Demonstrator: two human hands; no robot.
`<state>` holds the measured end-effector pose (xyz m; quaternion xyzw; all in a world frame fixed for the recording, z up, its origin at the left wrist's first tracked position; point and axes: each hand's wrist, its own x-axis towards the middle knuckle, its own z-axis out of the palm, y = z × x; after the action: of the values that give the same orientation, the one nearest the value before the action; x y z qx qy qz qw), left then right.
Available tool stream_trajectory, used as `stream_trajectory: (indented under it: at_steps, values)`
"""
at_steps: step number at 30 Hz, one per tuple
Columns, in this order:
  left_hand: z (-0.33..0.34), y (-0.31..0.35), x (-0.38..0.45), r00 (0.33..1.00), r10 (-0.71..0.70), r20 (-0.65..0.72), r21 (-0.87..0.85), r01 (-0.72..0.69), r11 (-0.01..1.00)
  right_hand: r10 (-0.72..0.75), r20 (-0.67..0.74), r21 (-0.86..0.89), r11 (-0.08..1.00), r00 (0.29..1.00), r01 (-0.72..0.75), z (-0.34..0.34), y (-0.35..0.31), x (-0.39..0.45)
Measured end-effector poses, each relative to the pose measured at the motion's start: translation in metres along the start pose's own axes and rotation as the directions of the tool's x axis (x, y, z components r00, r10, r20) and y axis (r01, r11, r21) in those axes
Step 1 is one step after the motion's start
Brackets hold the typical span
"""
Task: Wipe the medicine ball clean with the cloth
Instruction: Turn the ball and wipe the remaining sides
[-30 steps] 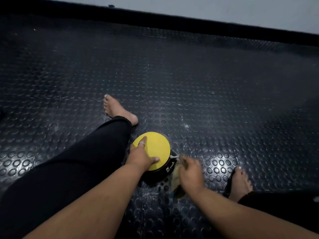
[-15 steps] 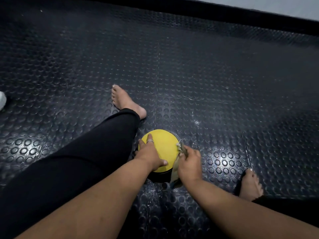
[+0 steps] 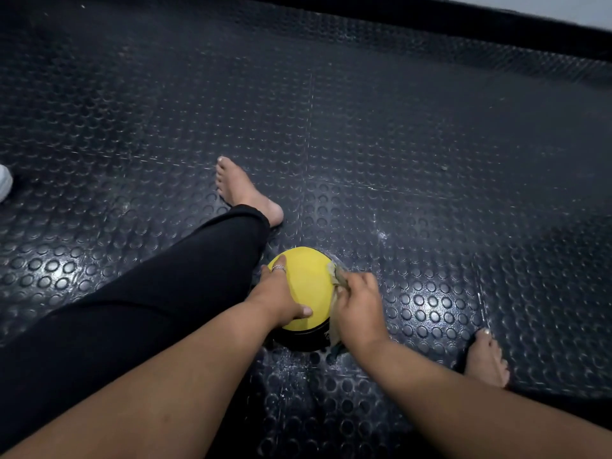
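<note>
Two bare forearms reach in from the near edge toward a medicine ball [image 3: 306, 286] that sits on the floor [image 3: 397, 144] between the person's legs. The ball is round and smooth, with a matte yellow top and a glossy black band showing along its near lower edge. The left hand [image 3: 278, 298] lies on the ball's left side, palm down, fingers spread flat over the yellow curve and the thumb stretched along its near edge; a thin silver ring [image 3: 278, 268] circles one finger. The right hand [image 3: 359, 309] is curled round a cloth [image 3: 334, 323], a limp, crumpled, pale greenish-beige rag, and holds it against the ball's right flank; one frayed corner sticks up above the knuckles and the rest hangs down past the black band to the floor. To the left, a leg in plain black stretch fabric [image 3: 165, 293] runs diagonally away, ending in a bare left foot [image 3: 245, 193] just beyond the ball. A bare right foot [image 3: 485, 359] rests on the floor near the right forearm. The floor is dark rubber matting studded with raised round coins that shine where light strikes, with thin seams between tiles and faint pale scuffs. At the far left edge a white rounded object [image 3: 5, 182] is cut off. Farthest off, a black strip borders the matting below a pale wall [image 3: 563, 5].
</note>
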<state>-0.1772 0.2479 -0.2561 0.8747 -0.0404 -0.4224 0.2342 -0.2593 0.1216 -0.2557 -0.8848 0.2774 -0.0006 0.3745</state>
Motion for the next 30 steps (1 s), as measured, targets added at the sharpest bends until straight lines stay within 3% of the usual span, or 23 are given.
stream_trajectory:
  at_steps: [3, 5, 7, 8, 10, 11, 13, 18, 23, 26, 30]
  values:
    - [0.001, 0.005, -0.003, 1.0, 0.018, -0.008, -0.025, -0.019, 1.0, 0.176, 0.079, -0.035, 0.984, 0.981, -0.174, -0.011, 0.015, 0.032]
    - [0.0, 0.003, -0.003, 1.0, 0.021, 0.009, -0.023, -0.021, 1.0, 0.42, 0.186, -0.049, 0.907, 0.888, -0.418, -0.018, 0.029, 0.054]
    - [-0.004, -0.004, 0.0, 0.999, 0.014, 0.033, -0.101, -0.01, 0.995, 0.537, 0.228, -0.023, 0.837, 0.812, -0.547, -0.019, 0.047, 0.067]
    - [-0.005, -0.008, 0.001, 0.999, 0.003, 0.05, -0.202, 0.007, 0.979, 0.55, 0.274, 0.107, 0.798, 0.789, -0.593, -0.018, 0.054, 0.068]
    - [-0.004, -0.011, 0.002, 0.993, -0.045, 0.111, -0.433, 0.089, 0.897, 0.583, 0.42, 0.342, 0.608, 0.695, -0.717, -0.014, 0.057, 0.059]
    - [-0.003, -0.011, 0.003, 0.99, -0.067, 0.123, -0.513, 0.121, 0.85, 0.578, 0.525, 0.385, 0.493, 0.625, -0.78, -0.01, 0.056, 0.054]
    - [-0.002, -0.01, 0.006, 0.99, -0.102, 0.1, -0.548, 0.14, 0.825, 0.537, 0.636, 0.393, 0.393, 0.554, -0.831, -0.002, 0.053, 0.048]
    - [0.001, -0.011, 0.011, 0.998, -0.054, -0.011, -0.469, 0.043, 0.882, 0.517, 0.596, 0.516, 0.34, 0.615, -0.786, -0.006, 0.054, 0.045]
    - [0.0, 0.011, 0.013, 0.983, 0.134, -0.127, -0.427, -0.176, 0.887, 0.5, 0.405, 0.698, 0.372, 0.766, -0.612, -0.034, 0.06, 0.057]
    - [-0.005, 0.019, 0.018, 0.967, 0.181, -0.182, -0.379, -0.239, 0.894, 0.445, 0.441, 0.699, 0.374, 0.779, -0.609, -0.038, 0.058, 0.057]
    - [0.002, 0.022, 0.01, 0.979, 0.127, -0.16, -0.141, -0.15, 0.978, 0.448, 0.443, 0.511, 0.586, 0.776, -0.63, -0.022, 0.053, 0.046]
